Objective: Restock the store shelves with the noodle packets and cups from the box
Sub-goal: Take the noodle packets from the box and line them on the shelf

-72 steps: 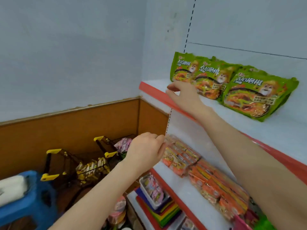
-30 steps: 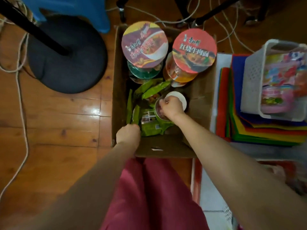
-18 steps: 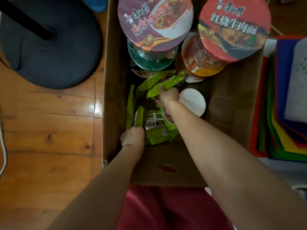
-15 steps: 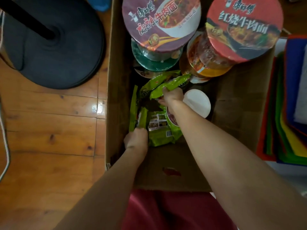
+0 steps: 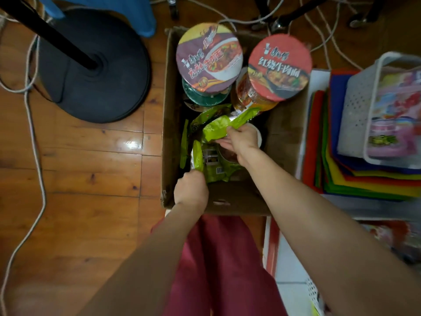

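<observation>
Black round stand base is sitting on wood floor, left of cardboard box. L hand is gripping a green noodle packet standing in the box; R hand is pinching another green packet, tilted, just below purple-lid cup & red-lid cup. White basket is sitting far right.

One head-worn wide-angle camera looks almost straight down from above, close over an open cardboard box on the wooden floor. Both forearms reach in from the bottom edge; a shelf runs along the right side.
</observation>
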`<state>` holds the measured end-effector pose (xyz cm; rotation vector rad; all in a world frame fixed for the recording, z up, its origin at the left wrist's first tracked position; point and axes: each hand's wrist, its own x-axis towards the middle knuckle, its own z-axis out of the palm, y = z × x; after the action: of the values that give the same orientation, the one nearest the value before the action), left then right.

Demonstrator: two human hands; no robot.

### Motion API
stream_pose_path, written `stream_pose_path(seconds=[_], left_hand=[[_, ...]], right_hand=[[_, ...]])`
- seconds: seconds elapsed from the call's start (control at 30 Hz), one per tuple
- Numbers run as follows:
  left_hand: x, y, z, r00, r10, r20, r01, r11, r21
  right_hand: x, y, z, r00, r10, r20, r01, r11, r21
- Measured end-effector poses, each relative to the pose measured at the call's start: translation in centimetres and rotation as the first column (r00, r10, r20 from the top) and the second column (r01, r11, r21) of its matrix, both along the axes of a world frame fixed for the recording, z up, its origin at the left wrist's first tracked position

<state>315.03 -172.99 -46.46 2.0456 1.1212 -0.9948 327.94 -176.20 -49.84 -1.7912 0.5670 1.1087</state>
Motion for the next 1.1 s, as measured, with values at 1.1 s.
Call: stream_pose_path(seconds=[1.1], left_hand=[[1.8, 8.4, 56.3, 0.373, -0.483, 0.792, 0.035, 0.86, 0.509]], right_hand=[[-1.7, -8.4, 66.3, 0.446, 0.053, 0.893, 0.053, 0.995, -0.086]])
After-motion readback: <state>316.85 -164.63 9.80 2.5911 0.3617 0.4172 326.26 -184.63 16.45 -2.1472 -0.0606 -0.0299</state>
